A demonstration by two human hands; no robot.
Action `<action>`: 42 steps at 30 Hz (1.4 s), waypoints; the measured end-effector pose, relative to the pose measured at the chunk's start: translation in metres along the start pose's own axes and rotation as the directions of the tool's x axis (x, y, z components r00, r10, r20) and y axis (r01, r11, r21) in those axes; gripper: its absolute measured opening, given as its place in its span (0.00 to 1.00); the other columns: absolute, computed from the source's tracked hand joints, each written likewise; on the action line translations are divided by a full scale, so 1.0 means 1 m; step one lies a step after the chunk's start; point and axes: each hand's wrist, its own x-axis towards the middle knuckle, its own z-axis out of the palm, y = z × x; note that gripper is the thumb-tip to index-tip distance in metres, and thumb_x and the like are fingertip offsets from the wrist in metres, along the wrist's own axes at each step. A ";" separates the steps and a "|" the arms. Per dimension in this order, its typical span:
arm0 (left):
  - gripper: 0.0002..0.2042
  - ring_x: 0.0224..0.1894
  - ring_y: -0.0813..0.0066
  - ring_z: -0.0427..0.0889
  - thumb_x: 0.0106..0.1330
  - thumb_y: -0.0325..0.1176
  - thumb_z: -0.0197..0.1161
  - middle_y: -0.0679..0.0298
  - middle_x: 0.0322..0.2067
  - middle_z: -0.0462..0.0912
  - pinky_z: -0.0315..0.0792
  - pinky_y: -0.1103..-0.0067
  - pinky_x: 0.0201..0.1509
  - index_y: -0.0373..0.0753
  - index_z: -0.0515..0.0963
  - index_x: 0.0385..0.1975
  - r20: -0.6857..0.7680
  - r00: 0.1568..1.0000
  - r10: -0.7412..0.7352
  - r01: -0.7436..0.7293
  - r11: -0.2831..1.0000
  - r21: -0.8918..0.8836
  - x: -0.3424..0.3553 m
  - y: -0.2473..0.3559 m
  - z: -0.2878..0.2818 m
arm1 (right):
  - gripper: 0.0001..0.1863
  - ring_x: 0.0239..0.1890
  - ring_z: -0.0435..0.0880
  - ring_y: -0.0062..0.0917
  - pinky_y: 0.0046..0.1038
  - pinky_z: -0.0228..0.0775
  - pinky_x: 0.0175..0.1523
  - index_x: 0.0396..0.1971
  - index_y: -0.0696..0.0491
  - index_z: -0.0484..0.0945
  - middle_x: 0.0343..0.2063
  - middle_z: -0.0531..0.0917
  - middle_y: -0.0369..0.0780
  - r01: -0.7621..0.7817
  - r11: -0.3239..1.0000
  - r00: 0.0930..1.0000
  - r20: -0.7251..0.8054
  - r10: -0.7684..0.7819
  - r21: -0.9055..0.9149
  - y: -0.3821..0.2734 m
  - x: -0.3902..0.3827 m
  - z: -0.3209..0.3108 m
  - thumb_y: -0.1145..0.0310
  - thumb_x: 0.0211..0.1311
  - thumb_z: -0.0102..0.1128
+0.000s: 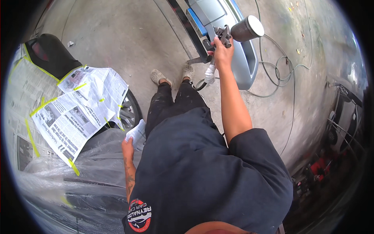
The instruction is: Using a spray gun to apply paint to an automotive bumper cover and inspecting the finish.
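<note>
Closest to the camera, a dark T-shirt (198, 167) fills the lower middle, with a round red, black and white badge (139, 216) on it. Down at the person's left side, the left hand (127, 146) is closed on the edge of a pale sheet (135, 134), cloth or paper, I cannot tell which; it lies right beside the thigh. Clear plastic film (85, 165) spreads in folds to the left of that arm. Above it, newspaper sheets (72, 119) overlap, edged with yellow-green tape (32, 138), and a spoked wheel (128, 113) shows partly behind them.

Dark trousers (163, 101) with pale specks run down to light clogs (157, 76) on a concrete floor (109, 43). Reaching forward, the right hand (223, 52) is wrapped around the grip of a spray gun (223, 35). The gun is at the upper middle, in front of a pale blue-silver panel (249, 68). Its dark cup (240, 32) sticks out to the right and ends in a round white face. White wrapping (210, 74) hangs below the grip. To the panel's left stands a dark frame (193, 39).

Farther right, a thin hose (269, 62) loops over the floor, and red items (320, 167) sit in shadow by the rim.
</note>
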 end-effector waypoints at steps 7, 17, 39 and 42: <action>0.19 0.42 0.65 0.82 0.67 0.36 0.57 0.53 0.39 0.84 0.72 0.72 0.48 0.26 0.77 0.49 -0.009 0.997 0.074 -0.074 0.997 0.024 0.024 0.035 -0.026 | 0.18 0.27 0.77 0.17 0.22 0.74 0.18 0.49 0.53 0.70 0.31 0.77 0.35 -0.057 0.998 0.994 -0.087 0.059 0.026 -0.005 0.014 0.014 0.73 0.60 0.61; 0.20 0.43 0.62 0.83 0.67 0.37 0.57 0.51 0.40 0.84 0.72 0.71 0.49 0.27 0.76 0.50 -0.010 0.998 0.061 -0.060 0.997 0.057 0.040 0.025 -0.035 | 0.18 0.26 0.77 0.17 0.23 0.73 0.19 0.48 0.53 0.71 0.31 0.78 0.35 -0.079 0.996 0.996 -0.037 0.078 -0.033 -0.002 0.019 0.019 0.74 0.58 0.62; 0.19 0.43 0.63 0.83 0.66 0.36 0.58 0.52 0.40 0.85 0.72 0.71 0.49 0.28 0.77 0.51 -0.042 0.997 0.066 -0.066 0.998 0.021 0.023 0.021 -0.024 | 0.34 0.25 0.79 0.20 0.25 0.75 0.20 0.64 0.50 0.67 0.27 0.79 0.37 -0.061 0.980 0.998 -0.011 0.060 -0.192 0.027 0.013 0.018 0.71 0.55 0.64; 0.19 0.43 0.63 0.83 0.66 0.36 0.58 0.52 0.40 0.85 0.72 0.71 0.49 0.28 0.77 0.50 -0.026 0.998 0.064 -0.063 0.998 0.011 0.025 0.015 -0.024 | 0.34 0.24 0.79 0.21 0.26 0.75 0.19 0.65 0.51 0.66 0.27 0.79 0.37 -0.020 0.980 1.000 -0.006 0.019 -0.196 0.030 0.015 0.017 0.71 0.55 0.64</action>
